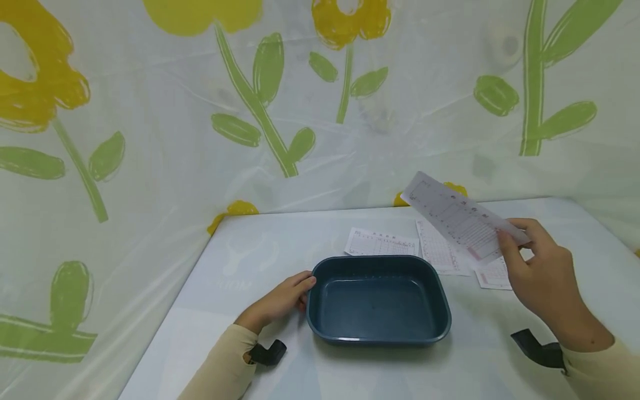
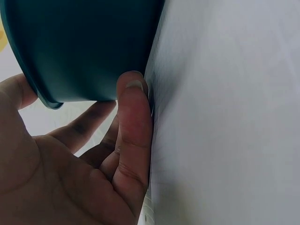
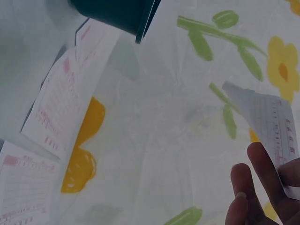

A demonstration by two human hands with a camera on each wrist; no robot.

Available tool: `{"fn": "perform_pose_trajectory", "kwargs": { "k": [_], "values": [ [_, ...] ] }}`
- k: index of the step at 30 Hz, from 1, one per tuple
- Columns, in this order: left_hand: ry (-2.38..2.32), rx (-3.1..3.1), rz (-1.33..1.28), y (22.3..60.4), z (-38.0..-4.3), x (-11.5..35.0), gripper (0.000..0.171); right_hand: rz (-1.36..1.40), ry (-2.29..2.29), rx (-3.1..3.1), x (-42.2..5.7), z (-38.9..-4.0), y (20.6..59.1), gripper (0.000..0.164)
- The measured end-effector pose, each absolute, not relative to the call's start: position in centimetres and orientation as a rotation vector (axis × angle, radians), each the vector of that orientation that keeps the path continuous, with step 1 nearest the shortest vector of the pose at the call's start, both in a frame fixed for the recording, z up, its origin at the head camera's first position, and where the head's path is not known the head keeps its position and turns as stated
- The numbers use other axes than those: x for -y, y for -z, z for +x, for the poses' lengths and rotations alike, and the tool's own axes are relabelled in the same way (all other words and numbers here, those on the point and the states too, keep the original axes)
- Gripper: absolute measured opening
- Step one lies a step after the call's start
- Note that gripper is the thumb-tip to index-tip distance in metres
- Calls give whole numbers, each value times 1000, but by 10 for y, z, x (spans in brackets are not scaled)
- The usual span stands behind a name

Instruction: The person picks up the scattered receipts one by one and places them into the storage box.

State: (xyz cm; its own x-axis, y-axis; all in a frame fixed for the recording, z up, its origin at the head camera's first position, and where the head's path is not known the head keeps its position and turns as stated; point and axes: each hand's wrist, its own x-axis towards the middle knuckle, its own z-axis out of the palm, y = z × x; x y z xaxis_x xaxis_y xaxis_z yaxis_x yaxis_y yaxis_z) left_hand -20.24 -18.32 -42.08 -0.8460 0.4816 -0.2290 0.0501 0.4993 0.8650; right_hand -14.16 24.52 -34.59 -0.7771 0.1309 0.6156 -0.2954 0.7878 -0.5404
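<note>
My right hand [image 1: 545, 272] pinches a printed paper slip [image 1: 450, 211] at one end, raised above the table to the right of a dark teal plastic basin [image 1: 377, 339]. Lines, columns and reddish print cover the slip, which also appears in the right wrist view as a curved sheet [image 3: 272, 122]. My left hand [image 1: 285, 297] holds the basin at its left end. In the left wrist view one digit touches the rim, while other fingers [image 2: 133, 126] lie against the lower wall near the tabletop. The basin stands upright with nothing visible inside.
Behind the basin lie a printed slip [image 1: 380, 243] and another slip [image 1: 440, 250], partly overlapped by the raised one. A third slip [image 1: 494, 275] lies near my right hand. A flower-patterned sheet [image 1: 350, 150] hangs behind the white table [image 1: 240, 250].
</note>
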Motion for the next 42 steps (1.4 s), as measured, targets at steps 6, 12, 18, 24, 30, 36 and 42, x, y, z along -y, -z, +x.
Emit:
{"fn": "perform_pose_trajectory", "kwargs": {
  "k": [6, 12, 18, 24, 30, 36, 42],
  "values": [
    [-1311, -2312, 452, 420, -203, 183, 43, 190, -868, 2335, -230, -135, 346, 28],
    [-1308, -2301, 444, 424, -203, 184, 44, 297, -904, 2361, -217, -132, 355, 27],
    [-1302, -2316, 461, 424, -203, 183, 42, 403, -953, 2391, -206, -133, 366, 25],
    [-1307, -2306, 470, 426, -202, 185, 41, 487, -970, 2479, -194, -132, 380, 23],
    [-1300, -2321, 451, 425, -204, 183, 40, 504, -1015, 2570, -184, -132, 387, 21],
    [-1300, -2310, 437, 424, -204, 183, 39, 528, -1050, 2645, -176, -130, 392, 18],
    [-1311, -2306, 438, 424, -203, 182, 41, 564, -1058, 2678, -172, -130, 397, 19]
  ]
}}
